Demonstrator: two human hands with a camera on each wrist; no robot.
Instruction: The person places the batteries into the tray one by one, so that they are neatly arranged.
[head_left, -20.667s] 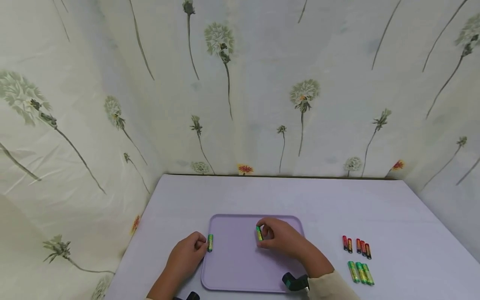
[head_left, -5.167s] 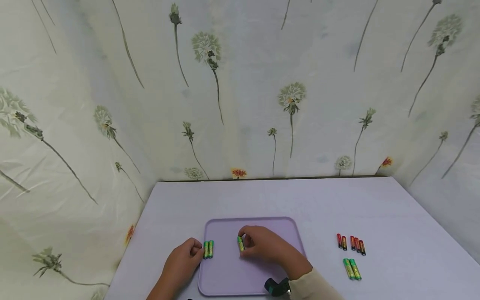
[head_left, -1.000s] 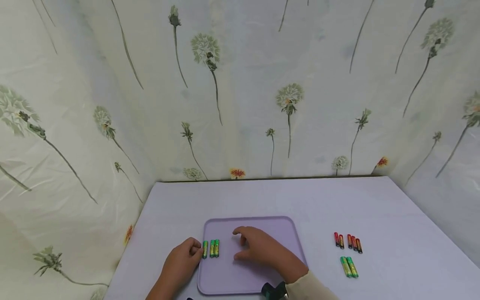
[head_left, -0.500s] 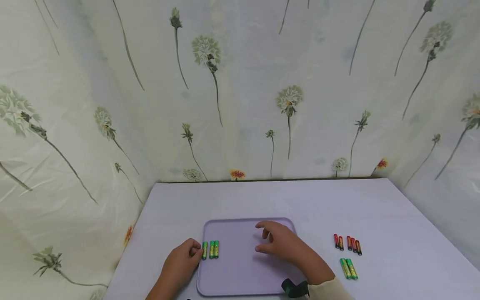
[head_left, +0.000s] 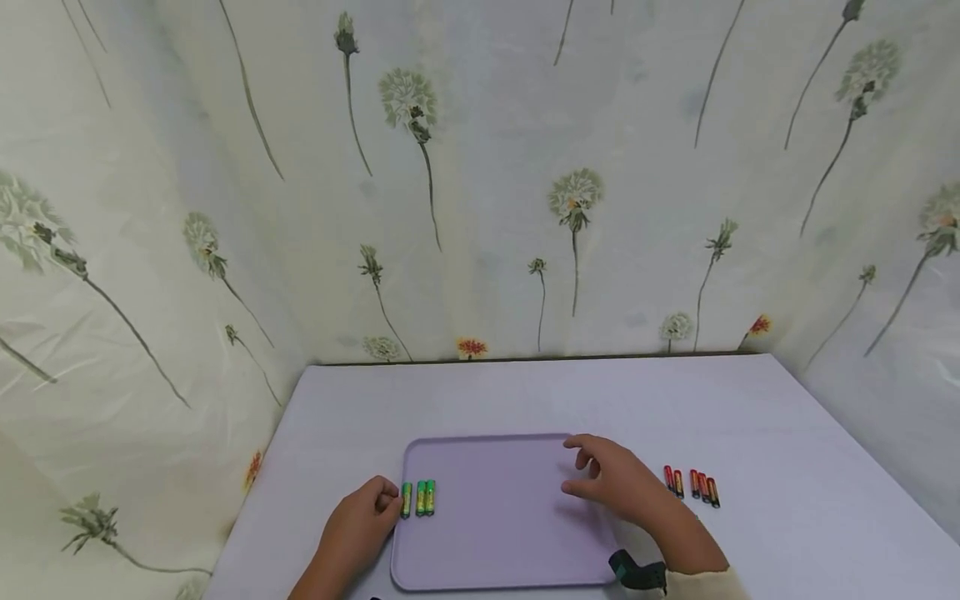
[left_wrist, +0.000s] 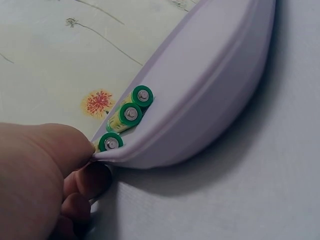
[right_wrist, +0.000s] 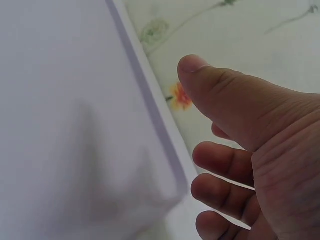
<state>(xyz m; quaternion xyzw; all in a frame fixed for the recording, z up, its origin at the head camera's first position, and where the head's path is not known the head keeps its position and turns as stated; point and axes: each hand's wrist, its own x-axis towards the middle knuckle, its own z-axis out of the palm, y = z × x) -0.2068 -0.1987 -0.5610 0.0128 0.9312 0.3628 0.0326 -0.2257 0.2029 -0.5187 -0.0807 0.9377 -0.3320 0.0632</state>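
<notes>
My left hand (head_left: 362,521) pinches the left edge of a lilac tray (head_left: 517,533), thumb at the rim and fingers underneath in the left wrist view. Just inside that edge lies one green-yellow battery (head_left: 407,500), close to the thumb. A side-by-side pair of green-yellow batteries (head_left: 425,497) lies slightly to its right, across a small gap. Over the tray's right side hovers my right hand (head_left: 618,483), fingers loosely bent and apart. Nothing is between its thumb and fingers (right_wrist: 222,162) in the right wrist view.
Several red-black batteries (head_left: 703,486) lie in two small groups on the white table (head_left: 540,396), right of the tray. My right forearm covers the spot where two green batteries lay earlier. A flower-printed cloth (head_left: 487,208) hangs behind the table.
A battery held by my right hand 5.2 s ago now lies on the tray, making three there, up from one at first. The emptied right hand has moved right; the left stays put.
</notes>
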